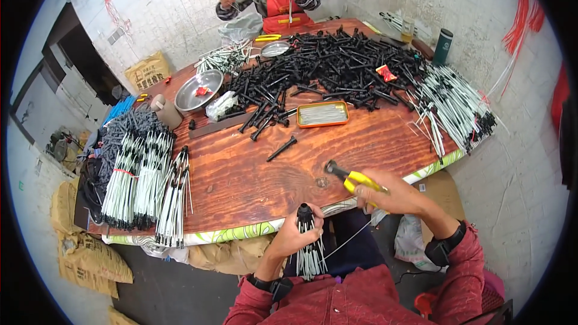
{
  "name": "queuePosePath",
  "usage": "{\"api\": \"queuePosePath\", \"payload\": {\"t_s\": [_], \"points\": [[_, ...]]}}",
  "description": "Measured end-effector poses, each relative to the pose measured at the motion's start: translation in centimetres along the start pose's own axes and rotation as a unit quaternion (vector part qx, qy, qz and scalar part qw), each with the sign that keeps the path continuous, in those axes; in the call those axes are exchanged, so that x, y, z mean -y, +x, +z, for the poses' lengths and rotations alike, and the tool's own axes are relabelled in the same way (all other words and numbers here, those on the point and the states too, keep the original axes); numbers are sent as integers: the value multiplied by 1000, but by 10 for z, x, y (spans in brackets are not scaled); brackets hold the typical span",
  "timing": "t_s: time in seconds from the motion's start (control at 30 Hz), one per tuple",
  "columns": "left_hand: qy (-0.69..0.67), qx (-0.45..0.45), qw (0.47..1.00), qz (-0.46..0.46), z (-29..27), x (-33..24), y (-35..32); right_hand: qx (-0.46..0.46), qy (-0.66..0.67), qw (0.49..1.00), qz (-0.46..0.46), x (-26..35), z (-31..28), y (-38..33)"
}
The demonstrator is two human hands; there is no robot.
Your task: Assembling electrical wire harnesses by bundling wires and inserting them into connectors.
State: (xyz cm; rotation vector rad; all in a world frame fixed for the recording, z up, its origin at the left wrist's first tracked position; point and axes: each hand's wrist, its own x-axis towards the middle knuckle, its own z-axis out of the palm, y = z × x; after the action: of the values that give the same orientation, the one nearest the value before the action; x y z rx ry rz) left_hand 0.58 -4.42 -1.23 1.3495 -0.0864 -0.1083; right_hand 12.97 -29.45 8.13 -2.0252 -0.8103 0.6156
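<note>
My left hand is closed around a bundle of thin white ribs at the table's near edge. The bundle is gathered under a black cap, like a folded umbrella frame, with the cap upward. In my right hand is a pair of yellow-handled pliers, its dark head pointing left over the table. A thin pale wire slants from the bundle up toward my right hand; whether the hand also grips it, I cannot tell. A single black tube lies on the wood beyond my hands.
The wooden table carries a heap of black tubes and an orange-rimmed tray of thin pins. Bundled white ribs stand at left and lie at right. A metal bowl and bottle stand farther back. Opposite sits a co-worker.
</note>
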Motion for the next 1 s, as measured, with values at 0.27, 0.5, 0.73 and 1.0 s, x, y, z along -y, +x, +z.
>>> {"api": "queuePosePath", "payload": {"t_s": [0.27,0.5,0.73,1.0], "points": [[-49,6,998,27,-12,2,-9,-234,-341,904,-109,-42,7,32],[-68,-20,997,41,-18,-1,-11,-291,-356,873,-162,-49,14,35],[-105,93,988,64,-16,-2,-12,-293,-301,859,-294,-30,26,27],[-138,91,983,81,-13,-14,-19,-158,-170,918,-323,-10,66,2]]}}
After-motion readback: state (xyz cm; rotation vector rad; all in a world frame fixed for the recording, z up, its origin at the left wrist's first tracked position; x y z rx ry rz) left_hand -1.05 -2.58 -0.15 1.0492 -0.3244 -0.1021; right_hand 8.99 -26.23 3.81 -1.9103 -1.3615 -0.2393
